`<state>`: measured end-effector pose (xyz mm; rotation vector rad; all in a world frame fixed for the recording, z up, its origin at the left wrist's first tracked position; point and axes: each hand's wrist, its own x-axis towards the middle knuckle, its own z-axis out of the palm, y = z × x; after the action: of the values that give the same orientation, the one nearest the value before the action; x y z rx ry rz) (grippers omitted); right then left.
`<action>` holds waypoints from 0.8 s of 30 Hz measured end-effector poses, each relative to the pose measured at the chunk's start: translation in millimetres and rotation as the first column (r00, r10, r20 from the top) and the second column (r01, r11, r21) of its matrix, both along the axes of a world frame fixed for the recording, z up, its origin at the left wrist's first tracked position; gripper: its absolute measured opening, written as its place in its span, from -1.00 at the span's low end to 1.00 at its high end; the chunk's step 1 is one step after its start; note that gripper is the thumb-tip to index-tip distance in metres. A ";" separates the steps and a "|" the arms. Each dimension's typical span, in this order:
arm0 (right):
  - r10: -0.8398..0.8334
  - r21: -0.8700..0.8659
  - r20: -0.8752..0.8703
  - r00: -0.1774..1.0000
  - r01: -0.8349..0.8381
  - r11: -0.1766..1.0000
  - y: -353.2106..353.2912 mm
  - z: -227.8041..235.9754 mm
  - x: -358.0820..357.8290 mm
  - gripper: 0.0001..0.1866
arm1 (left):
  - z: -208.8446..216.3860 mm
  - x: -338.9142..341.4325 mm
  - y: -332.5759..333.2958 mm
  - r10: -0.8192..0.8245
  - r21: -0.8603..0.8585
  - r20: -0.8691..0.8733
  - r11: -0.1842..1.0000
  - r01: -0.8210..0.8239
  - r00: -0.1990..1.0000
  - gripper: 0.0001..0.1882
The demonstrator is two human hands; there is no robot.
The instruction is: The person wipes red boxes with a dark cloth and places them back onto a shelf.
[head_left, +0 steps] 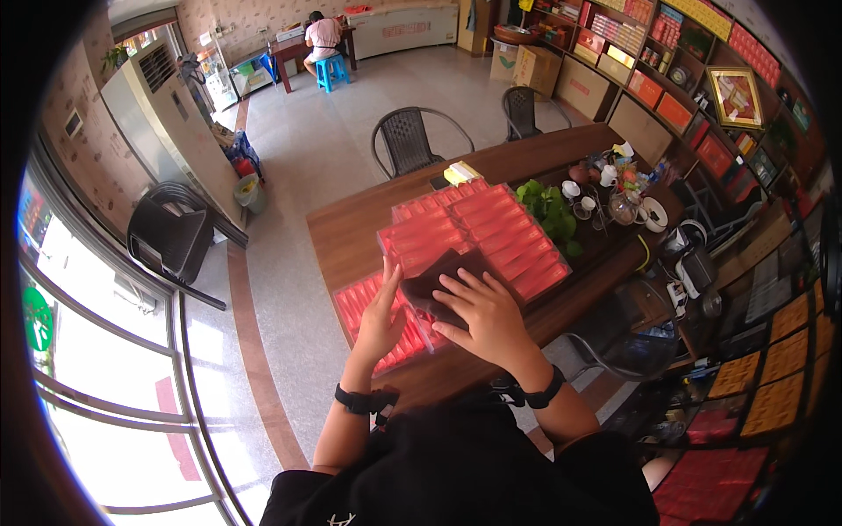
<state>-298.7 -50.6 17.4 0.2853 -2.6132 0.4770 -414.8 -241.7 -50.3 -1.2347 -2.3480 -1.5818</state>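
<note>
A dark brown, soft-looking flat piece with pointed corners (438,263), perhaps a cloth or pouch, lies over stacked clear packs of red packets (421,235) on the wooden table. My right hand (487,320) rests across it, fingers spread and thumb apart. At its left edge my left hand (382,320) is held edgewise, fingers stretched upward and close together. Whether the left palm touches the brown piece cannot be made out. More red packs (513,237) lie to the right, and smaller red packets (360,307) show beyond my left hand.
Behind the packs sits a yellow-and-white packet (460,173). A leafy green plant (545,215) and a teapot (581,173) with cups stand to the right. Black chairs (408,145) line the table's far side. Far off, a person (323,39) sits on a blue stool (331,72).
</note>
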 end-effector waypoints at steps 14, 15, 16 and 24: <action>-0.127 0.174 0.109 0.986 0.107 0.979 1.9 -8.5 -20.1 -0.30 | -10.9 28.5 36.3 -0.308 0.539 0.678 0.825 -0.167 0.667 -0.02; -0.060 0.168 0.115 0.992 0.040 0.985 -1.2 -8.4 -21.2 -0.32 | -8.8 27.3 36.8 -0.307 0.537 0.680 0.827 -0.167 0.666 -0.02; -0.035 0.152 0.123 0.992 0.016 0.988 3.1 -8.2 -24.7 -0.33 | -8.1 27.3 36.3 -0.316 0.547 0.675 0.821 -0.164 0.667 -0.02; -0.562 0.158 0.188 0.806 0.540 0.827 111.0 -25.1 -66.0 -0.24 | -8.5 28.2 37.8 -0.339 0.588 0.679 0.782 -0.206 0.651 0.01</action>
<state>-364.7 60.5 -7.7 -0.5322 -2.7682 0.1805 -386.7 -204.0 -58.8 -0.5247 -1.6827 -3.0340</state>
